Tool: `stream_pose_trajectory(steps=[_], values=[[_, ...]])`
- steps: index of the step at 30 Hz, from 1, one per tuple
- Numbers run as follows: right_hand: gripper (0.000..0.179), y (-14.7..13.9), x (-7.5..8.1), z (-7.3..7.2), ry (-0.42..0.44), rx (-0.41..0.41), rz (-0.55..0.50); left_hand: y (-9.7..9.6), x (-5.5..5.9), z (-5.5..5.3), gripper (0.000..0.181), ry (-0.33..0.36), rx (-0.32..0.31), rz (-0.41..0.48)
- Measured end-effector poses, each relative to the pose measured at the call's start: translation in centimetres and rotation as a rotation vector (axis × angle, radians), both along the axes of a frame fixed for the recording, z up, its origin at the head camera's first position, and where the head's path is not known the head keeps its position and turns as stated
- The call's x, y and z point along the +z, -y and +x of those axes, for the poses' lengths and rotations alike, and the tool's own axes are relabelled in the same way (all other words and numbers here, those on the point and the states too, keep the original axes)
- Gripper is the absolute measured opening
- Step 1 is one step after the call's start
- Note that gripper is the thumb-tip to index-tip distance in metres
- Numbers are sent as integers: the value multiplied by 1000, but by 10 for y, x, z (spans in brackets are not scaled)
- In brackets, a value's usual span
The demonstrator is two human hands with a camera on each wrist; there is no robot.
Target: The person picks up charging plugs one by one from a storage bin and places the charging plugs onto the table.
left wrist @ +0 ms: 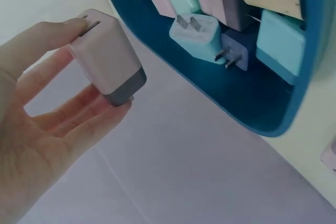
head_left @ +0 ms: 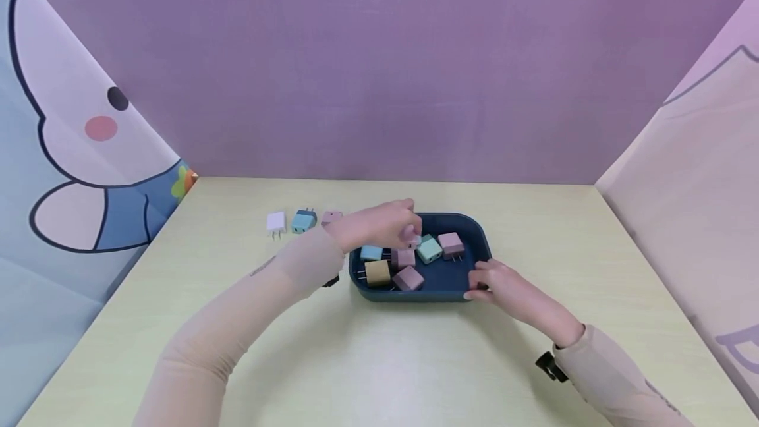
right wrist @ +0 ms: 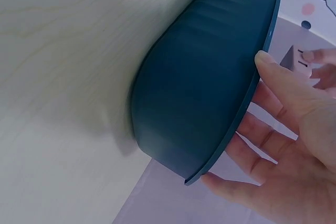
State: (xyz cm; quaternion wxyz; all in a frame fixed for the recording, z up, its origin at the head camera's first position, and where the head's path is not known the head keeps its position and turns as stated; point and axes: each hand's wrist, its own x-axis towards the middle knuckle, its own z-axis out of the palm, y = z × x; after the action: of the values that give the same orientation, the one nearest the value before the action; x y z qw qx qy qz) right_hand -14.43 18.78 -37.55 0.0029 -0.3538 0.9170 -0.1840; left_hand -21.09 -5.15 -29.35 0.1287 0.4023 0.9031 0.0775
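My left hand (head_left: 379,224) is over the dark blue plastic basket (head_left: 427,297), above its left half. In the left wrist view its thumb and fingers pinch a pink plug charger (left wrist: 107,59) with a grey end, clear of the basket wall. My right hand (head_left: 504,288) grips the rim at the basket's near right corner, thumb on one side and fingers on the other. Inside lie several plug chargers, among them a yellow charger (head_left: 377,273), a green charger (head_left: 429,249) and a pink-and-purple charger (head_left: 451,244). The left hand hides part of them in the head view.
Left of the basket, a white charger (head_left: 275,222), a blue charger (head_left: 304,221) and a pink charger (head_left: 331,217) lie on the pale wooden table (head_left: 379,368). A purple cloth (head_left: 391,84) stands behind the table, with printed cloths at both sides.
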Motion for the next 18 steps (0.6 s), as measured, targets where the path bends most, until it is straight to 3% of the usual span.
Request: stream_pose_trajectory(steps=[14, 18], values=[[14, 0, -2, 0, -8, 0, -3, 42, -2, 11, 27, -47, 55, 145], [14, 0, -2, 0, -8, -4, -3, 58, -2, 13, 27, -68, 100, 186]])
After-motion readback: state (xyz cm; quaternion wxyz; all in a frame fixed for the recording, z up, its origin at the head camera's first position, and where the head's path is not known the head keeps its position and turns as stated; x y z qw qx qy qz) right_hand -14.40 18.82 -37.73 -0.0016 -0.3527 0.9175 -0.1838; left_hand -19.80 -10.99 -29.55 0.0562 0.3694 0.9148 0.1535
